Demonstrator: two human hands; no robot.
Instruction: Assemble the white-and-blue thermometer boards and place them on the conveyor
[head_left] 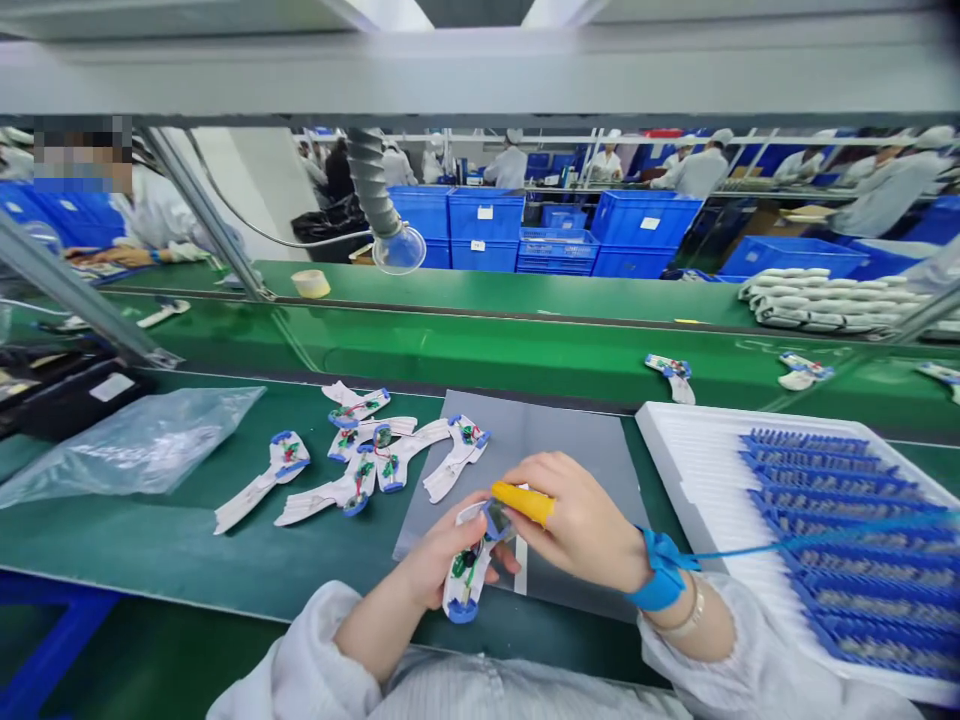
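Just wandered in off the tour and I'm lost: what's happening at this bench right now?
A person in a white coat holds a white part with blue ends in the left hand, while the right hand, with a yellow cover on the forefinger, pinches its top end. They work above a grey sheet. More loose parts lie to the left, beside a plastic bag, and a white tray of blue pieces sits to the right.

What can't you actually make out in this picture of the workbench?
Head view:
Top end of the white part in the left hand: covered by fingers of the right hand, so its hold is unclear.
Blue pieces in the white tray: too small; tray cut by right edge.
Plastic bag contents: hidden by creases.
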